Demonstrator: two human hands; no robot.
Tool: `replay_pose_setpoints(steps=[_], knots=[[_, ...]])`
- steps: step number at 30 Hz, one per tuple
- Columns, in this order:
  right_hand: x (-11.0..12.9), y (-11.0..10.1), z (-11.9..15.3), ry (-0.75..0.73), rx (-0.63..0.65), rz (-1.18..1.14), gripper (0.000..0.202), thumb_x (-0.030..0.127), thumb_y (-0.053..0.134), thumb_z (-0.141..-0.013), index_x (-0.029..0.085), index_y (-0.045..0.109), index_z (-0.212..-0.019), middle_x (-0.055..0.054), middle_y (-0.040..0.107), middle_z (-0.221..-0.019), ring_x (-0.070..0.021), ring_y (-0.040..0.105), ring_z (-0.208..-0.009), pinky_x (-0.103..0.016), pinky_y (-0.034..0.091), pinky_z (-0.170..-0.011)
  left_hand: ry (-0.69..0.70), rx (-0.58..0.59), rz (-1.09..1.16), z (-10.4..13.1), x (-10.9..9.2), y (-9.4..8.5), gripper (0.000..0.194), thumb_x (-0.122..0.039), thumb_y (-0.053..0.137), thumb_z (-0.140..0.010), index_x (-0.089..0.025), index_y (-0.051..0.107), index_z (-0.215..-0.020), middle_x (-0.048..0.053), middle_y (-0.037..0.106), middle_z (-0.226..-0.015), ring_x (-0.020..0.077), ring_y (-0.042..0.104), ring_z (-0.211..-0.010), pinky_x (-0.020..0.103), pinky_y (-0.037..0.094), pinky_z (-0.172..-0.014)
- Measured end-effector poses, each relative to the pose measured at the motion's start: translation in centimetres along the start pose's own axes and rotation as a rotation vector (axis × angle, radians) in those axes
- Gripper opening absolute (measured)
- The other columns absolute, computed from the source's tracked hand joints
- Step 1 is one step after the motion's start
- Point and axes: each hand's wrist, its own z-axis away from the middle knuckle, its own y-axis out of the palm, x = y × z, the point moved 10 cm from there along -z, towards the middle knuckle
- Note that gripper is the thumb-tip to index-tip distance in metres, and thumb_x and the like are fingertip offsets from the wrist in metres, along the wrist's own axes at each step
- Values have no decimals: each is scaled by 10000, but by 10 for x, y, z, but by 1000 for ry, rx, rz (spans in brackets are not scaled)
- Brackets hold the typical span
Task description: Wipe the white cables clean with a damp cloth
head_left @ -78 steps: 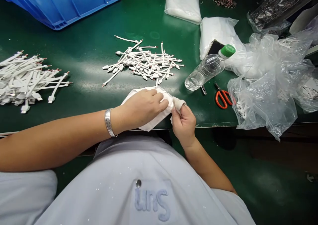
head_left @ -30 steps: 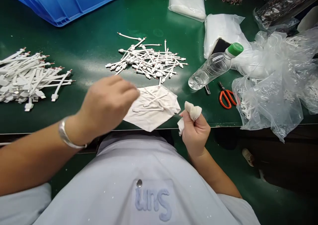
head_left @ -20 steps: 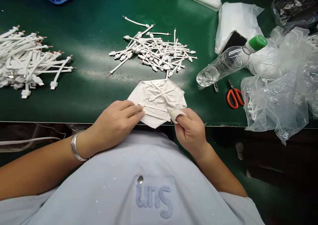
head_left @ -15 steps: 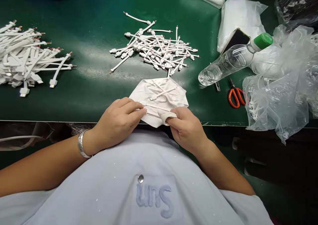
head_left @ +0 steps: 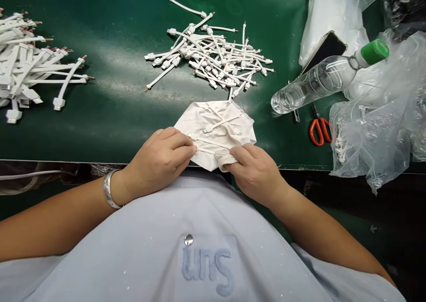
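A white cloth (head_left: 238, 135) lies at the table's near edge with a few short white cables (head_left: 222, 123) on it. My left hand (head_left: 163, 157) is at the cloth's left side, thumb and fingers pinched at the end of a short white cable (head_left: 205, 150); its connector is hidden by the fingertips. At the cloth's near right corner, my right hand (head_left: 256, 171) grips a folded-over part of the cloth, with the fingers partly covered by the fold. Beyond the cloth lies a loose pile of similar cables (head_left: 216, 57) with bare wire ends.
A bigger cable heap (head_left: 29, 66) lies at the left. To the right are a water bottle (head_left: 319, 82) with a green cap, red-handled scissors (head_left: 317, 131), a phone (head_left: 326, 51), a white packet (head_left: 336, 13) and clear plastic bags (head_left: 376, 133) on the green table (head_left: 116, 129).
My right hand has shifted slightly right and down, its fingers now more over the folded cloth. My left hand keeps its pinch. The view has tilted a little, moving the background.
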Motion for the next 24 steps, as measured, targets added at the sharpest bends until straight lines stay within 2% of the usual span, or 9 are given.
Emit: replay_pose_setpoints(steps=[5, 12, 20, 24], knots=[[-6, -1, 10, 49, 28, -4, 285, 22, 451, -836, 172, 607, -650, -61, 464, -746, -177, 292, -677, -317, 239, -581, -25, 28, 25, -1, 3, 3, 175, -144, 507, -891, -183, 675, -867, 44, 713, -886, 159, 597, -789, 306, 455, -699], [5, 8, -19, 9, -57, -14, 332, 117, 429, -916, 173, 606, -641, -62, 454, -714, -185, 307, -691, -334, 237, -594, -11, 53, 21, -1, 2, 5, 153, -148, 514, -891, -171, 665, -882, 55, 704, -891, 167, 583, -798, 314, 459, -724], [-11, 0, 14, -4, -15, 14, 331, 44, 419, -882, 181, 561, -616, -48, 461, -722, -169, 277, -656, -326, 212, -580, -10, 44, 45, -1, 4, 4, 138, -136, 522, -884, -173, 654, -902, 54, 701, -894, 169, 584, -802, 315, 457, -718], [0, 6, -6, -35, -50, 4, 334, 88, 404, -912, 186, 572, -640, -54, 459, -715, -182, 295, -675, -339, 201, -584, -21, 67, 39, -1, 5, 7, 149, -145, 512, -886, -185, 654, -902, 49, 698, -898, 169, 588, -816, 320, 463, -741]])
